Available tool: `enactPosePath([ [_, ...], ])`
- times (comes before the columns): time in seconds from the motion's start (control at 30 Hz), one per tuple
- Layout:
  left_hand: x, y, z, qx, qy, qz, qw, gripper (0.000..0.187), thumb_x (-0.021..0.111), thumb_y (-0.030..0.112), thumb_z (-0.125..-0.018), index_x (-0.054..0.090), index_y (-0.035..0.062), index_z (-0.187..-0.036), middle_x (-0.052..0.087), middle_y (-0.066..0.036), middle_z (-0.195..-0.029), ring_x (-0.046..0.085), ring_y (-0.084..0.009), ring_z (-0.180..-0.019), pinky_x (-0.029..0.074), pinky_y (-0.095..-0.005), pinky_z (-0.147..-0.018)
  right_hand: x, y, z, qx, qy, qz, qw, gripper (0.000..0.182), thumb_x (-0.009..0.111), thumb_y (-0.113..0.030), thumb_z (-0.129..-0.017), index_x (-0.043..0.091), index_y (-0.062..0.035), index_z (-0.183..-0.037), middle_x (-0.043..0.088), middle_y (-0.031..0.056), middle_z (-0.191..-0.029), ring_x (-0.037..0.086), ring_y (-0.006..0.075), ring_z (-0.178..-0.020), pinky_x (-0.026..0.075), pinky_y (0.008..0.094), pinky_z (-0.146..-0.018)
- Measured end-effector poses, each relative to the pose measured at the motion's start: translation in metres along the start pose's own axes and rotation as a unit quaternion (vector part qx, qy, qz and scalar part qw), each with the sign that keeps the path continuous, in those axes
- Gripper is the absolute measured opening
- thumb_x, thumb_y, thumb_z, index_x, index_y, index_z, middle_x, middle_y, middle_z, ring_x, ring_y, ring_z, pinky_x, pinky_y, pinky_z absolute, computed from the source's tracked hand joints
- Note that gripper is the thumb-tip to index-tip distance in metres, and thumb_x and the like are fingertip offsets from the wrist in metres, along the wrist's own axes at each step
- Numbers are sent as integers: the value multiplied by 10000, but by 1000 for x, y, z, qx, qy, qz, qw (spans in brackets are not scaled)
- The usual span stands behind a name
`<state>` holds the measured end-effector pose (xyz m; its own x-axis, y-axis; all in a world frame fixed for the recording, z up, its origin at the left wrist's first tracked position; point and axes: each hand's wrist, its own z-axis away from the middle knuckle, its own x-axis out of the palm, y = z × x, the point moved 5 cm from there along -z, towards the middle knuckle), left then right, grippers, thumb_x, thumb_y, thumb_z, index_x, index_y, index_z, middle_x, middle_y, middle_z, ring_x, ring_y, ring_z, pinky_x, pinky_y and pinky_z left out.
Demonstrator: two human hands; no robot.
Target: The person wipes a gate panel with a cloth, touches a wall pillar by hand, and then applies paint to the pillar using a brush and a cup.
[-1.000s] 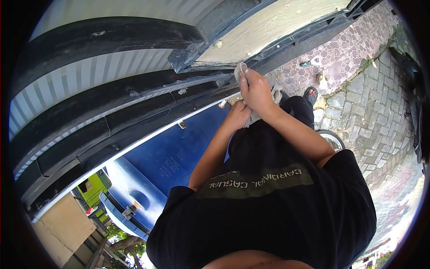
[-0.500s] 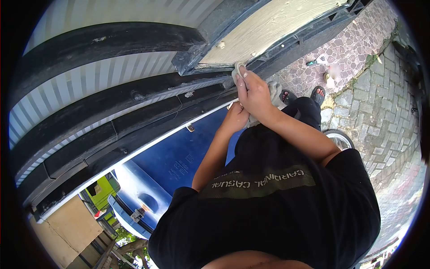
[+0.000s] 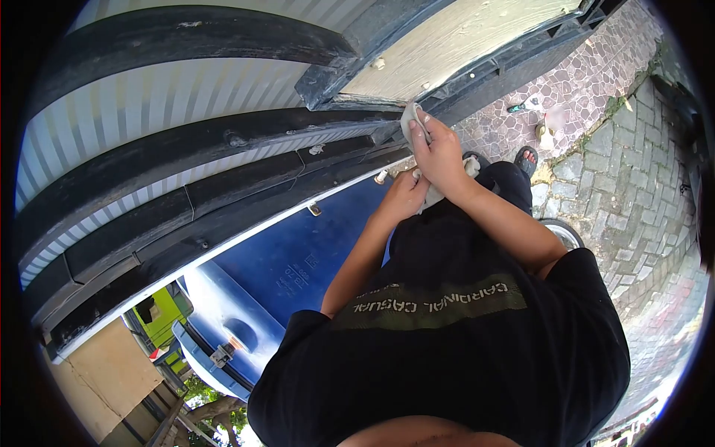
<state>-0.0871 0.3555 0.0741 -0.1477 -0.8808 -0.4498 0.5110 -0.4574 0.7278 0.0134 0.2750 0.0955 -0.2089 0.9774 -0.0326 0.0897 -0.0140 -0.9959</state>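
Note:
A pale grey cloth (image 3: 410, 121) is bunched in my right hand (image 3: 445, 160), its fingers closed over it, with a folded end sticking out past the fingertips. This end is close to the lower corner of a cream-painted panel (image 3: 462, 48) in a dark frame (image 3: 328, 83). My left hand (image 3: 407, 195) is closed just below the right one, pinching a lower part of the same cloth. More of the cloth hangs between the hands and my dark trousers. Whitish smears show on my right fingers.
Dark curved rails (image 3: 186, 37) cross striped sheeting on the left. Below them lies a blue plastic surface (image 3: 328, 238) with a white edge. My sandalled foot (image 3: 527, 158) stands near patterned tiles (image 3: 588, 82), grey pavers (image 3: 625, 171) and a wheel (image 3: 564, 231).
Both hands and the cloth have shifted slightly right in view, as the whole scene moved a little. The cloth end sits a bit further from the panel's corner. The grip looks the same.

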Motion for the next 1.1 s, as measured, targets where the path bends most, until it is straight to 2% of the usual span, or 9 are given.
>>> enactPosePath([
  [0.03,-1,2,0,2,0,-1,1000,281,430,212,-918,568,-29,-955,619,-233,-871,602,-367,-847,446,-395,-745,1,0,-1,1,-5,16,1000,252,565,-94,-856,591,83,-1034,623,260,-947,631,374,-858,500,360,-741],
  [0.1,-3,4,-1,-18,-8,-13,1000,257,437,152,-913,581,-39,-1008,648,-151,-921,603,-216,-892,445,-337,-781,2,-3,-4,0,-7,32,999,262,571,-108,-867,591,77,-1051,627,262,-948,639,365,-863,501,349,-742],
  [0.2,-7,6,0,24,17,-27,999,240,448,128,-889,590,-44,-978,652,-142,-891,600,-196,-864,447,-330,-773,1,-16,-5,-34,5,3,999,251,573,-102,-862,596,71,-1043,627,260,-951,639,362,-859,502,350,-737],
  [0.23,-8,4,1,24,17,-27,999,240,448,128,-889,590,-44,-978,652,-142,-891,600,-196,-864,447,-330,-773,1,-21,-6,-37,2,-5,999,246,575,-99,-859,597,69,-1038,628,256,-951,640,359,-857,501,349,-737],
  [0.3,-13,5,1,46,45,3,998,260,452,169,-880,569,-54,-945,629,-234,-852,606,-390,-848,449,-406,-734,2,-30,-9,-43,1,-14,999,242,577,-96,-856,599,67,-1034,628,252,-951,641,357,-854,501,349,-737],
  [0.43,-22,11,2,50,66,9,997,263,456,165,-872,577,-59,-938,631,-234,-854,608,-385,-851,452,-404,-738,4,-46,-12,-94,19,-39,995,223,572,-68,-846,593,61,-1027,627,228,-917,630,362,-822,501,355,-716],
  [0.7,-29,46,13,129,155,57,978,215,467,33,-780,596,-67,-919,659,-187,-849,634,-240,-831,467,-351,-729,4,-70,-9,-169,32,-48,984,220,578,-29,-830,566,47,-1036,585,180,-811,597,346,-697,485,358,-628],
  [1.03,-43,61,27,168,188,105,962,248,488,65,-818,586,-59,-1008,638,-141,-1005,594,-221,-961,446,-329,-832,7,-104,-15,-171,25,-107,979,233,575,-51,-837,567,48,-1048,599,188,-829,606,346,-719,493,364,-640],
  [1.1,-49,79,36,185,230,35,955,251,490,77,-829,584,-60,-1018,632,-146,-1020,592,-229,-978,444,-331,-837,5,-117,-19,-174,27,-113,978,240,574,-58,-839,568,50,-1054,605,192,-844,611,348,-736,496,366,-651],
])
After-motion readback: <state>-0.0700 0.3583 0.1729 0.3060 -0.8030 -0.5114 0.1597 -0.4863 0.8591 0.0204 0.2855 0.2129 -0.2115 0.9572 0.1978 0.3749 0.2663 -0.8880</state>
